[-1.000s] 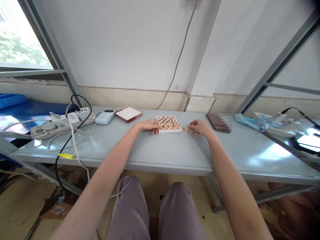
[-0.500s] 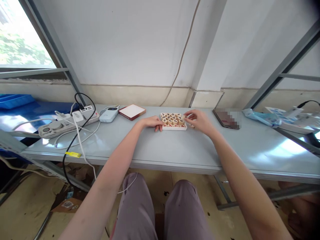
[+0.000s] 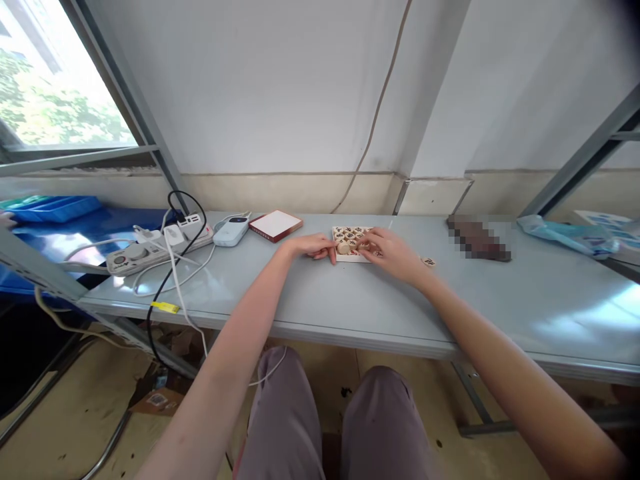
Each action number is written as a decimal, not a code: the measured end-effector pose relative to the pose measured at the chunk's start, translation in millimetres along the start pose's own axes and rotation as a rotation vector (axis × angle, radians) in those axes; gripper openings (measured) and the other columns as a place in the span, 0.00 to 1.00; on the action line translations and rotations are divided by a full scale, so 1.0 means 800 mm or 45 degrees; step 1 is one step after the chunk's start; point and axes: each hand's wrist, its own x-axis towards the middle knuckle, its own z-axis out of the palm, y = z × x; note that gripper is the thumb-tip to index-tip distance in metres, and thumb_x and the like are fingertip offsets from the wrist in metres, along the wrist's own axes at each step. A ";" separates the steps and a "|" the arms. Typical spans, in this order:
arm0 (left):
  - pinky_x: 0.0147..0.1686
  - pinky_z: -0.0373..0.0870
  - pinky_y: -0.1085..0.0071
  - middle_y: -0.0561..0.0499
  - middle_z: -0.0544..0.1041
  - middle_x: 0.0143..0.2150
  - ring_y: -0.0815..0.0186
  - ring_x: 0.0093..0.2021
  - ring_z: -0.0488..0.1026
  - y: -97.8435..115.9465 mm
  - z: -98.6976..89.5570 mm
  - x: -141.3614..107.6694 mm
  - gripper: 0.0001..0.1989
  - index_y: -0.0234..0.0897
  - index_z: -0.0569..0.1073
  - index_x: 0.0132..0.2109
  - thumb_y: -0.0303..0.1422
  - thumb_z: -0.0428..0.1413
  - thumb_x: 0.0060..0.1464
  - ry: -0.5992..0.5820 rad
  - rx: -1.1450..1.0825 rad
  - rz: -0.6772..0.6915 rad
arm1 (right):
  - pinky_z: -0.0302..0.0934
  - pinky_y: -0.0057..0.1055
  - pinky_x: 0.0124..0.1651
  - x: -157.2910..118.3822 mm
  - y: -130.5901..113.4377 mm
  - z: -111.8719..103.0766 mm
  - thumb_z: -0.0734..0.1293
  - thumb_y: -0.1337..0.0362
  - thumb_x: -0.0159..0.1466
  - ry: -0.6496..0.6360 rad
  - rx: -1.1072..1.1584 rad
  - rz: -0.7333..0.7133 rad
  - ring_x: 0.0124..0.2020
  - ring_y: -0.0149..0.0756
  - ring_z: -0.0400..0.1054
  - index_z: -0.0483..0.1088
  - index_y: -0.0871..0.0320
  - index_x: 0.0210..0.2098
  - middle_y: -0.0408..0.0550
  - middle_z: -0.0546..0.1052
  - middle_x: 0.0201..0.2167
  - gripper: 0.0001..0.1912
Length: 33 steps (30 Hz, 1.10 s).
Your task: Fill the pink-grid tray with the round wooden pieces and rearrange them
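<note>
A small white box (image 3: 351, 259) holds several round wooden Chinese chess pieces (image 3: 351, 233) with black and red characters. At its left edge is my left hand (image 3: 317, 247), with curled fingers gripping the side. One pale piece (image 3: 343, 248) with no visible character lies on top of the others, close to my left fingertips. My right hand (image 3: 390, 253) reaches over the right part of the box and hides it. Its fingertips are pinched together at a chess piece, largely covered by the fingers. A loose chess piece (image 3: 429, 262) lies on the table beside my right wrist.
A red-sided box lid (image 3: 276, 225) lies at the back left, next to a pale blue device (image 3: 231, 231). Farther left are a power strip (image 3: 160, 247) and tangled cables. A pixelated dark object (image 3: 480, 239) and a blue plastic bag (image 3: 565, 235) lie to the right.
My right hand has moved left from the box's right edge to over the pieces. A pale piece now shows on top near my left fingers. The view has shifted slightly.
</note>
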 end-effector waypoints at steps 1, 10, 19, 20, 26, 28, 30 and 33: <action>0.20 0.51 0.74 0.56 0.56 0.12 0.73 0.15 0.50 0.000 0.000 0.000 0.27 0.31 0.77 0.34 0.47 0.41 0.57 0.003 0.002 0.013 | 0.59 0.37 0.41 0.000 -0.001 0.001 0.57 0.59 0.63 0.019 -0.084 0.002 0.38 0.40 0.65 0.70 0.56 0.37 0.51 0.71 0.38 0.13; 0.20 0.49 0.74 0.57 0.54 0.12 0.73 0.16 0.52 0.007 0.005 -0.006 0.29 0.32 0.78 0.33 0.54 0.46 0.52 0.109 0.075 -0.041 | 0.54 0.34 0.39 0.002 -0.015 0.015 0.56 0.58 0.64 0.057 -0.185 -0.023 0.42 0.40 0.65 0.68 0.55 0.38 0.50 0.73 0.40 0.12; 0.19 0.51 0.74 0.56 0.55 0.11 0.73 0.15 0.52 -0.001 0.005 0.005 0.32 0.32 0.77 0.29 0.55 0.43 0.53 0.111 0.039 -0.087 | 0.50 0.36 0.37 0.005 -0.015 0.013 0.58 0.59 0.64 0.090 -0.221 -0.060 0.40 0.42 0.65 0.74 0.51 0.37 0.47 0.77 0.37 0.13; 0.19 0.52 0.74 0.56 0.56 0.10 0.73 0.14 0.52 -0.001 0.005 0.005 0.32 0.32 0.77 0.29 0.55 0.42 0.53 0.106 0.030 -0.085 | 0.50 0.36 0.37 0.005 -0.016 0.013 0.58 0.58 0.64 0.079 -0.237 -0.082 0.40 0.42 0.64 0.74 0.51 0.37 0.47 0.77 0.37 0.13; 0.20 0.53 0.74 0.56 0.57 0.11 0.73 0.15 0.53 -0.001 0.006 0.005 0.30 0.31 0.77 0.29 0.55 0.45 0.52 0.110 0.034 -0.068 | 0.48 0.35 0.37 0.004 -0.018 0.012 0.58 0.60 0.64 0.130 -0.234 -0.053 0.40 0.40 0.65 0.74 0.52 0.33 0.45 0.77 0.35 0.13; 0.21 0.53 0.74 0.56 0.57 0.11 0.73 0.15 0.53 0.001 0.007 0.003 0.29 0.31 0.77 0.29 0.54 0.46 0.51 0.121 0.045 -0.066 | 0.48 0.34 0.37 0.004 -0.020 0.011 0.59 0.61 0.64 0.165 -0.210 -0.023 0.38 0.38 0.65 0.72 0.53 0.31 0.45 0.76 0.36 0.12; 0.21 0.53 0.74 0.56 0.57 0.11 0.73 0.15 0.53 0.004 0.008 0.002 0.29 0.31 0.77 0.29 0.54 0.47 0.51 0.126 0.044 -0.078 | 0.48 0.34 0.37 0.004 -0.021 0.011 0.58 0.62 0.64 0.173 -0.209 -0.014 0.37 0.36 0.65 0.71 0.54 0.30 0.46 0.74 0.36 0.11; 0.21 0.53 0.74 0.57 0.56 0.10 0.73 0.16 0.54 0.007 0.009 0.000 0.29 0.30 0.76 0.30 0.54 0.47 0.50 0.128 0.038 -0.078 | 0.48 0.34 0.37 0.004 -0.020 0.012 0.59 0.60 0.64 0.162 -0.288 -0.018 0.37 0.38 0.64 0.70 0.55 0.30 0.48 0.72 0.36 0.11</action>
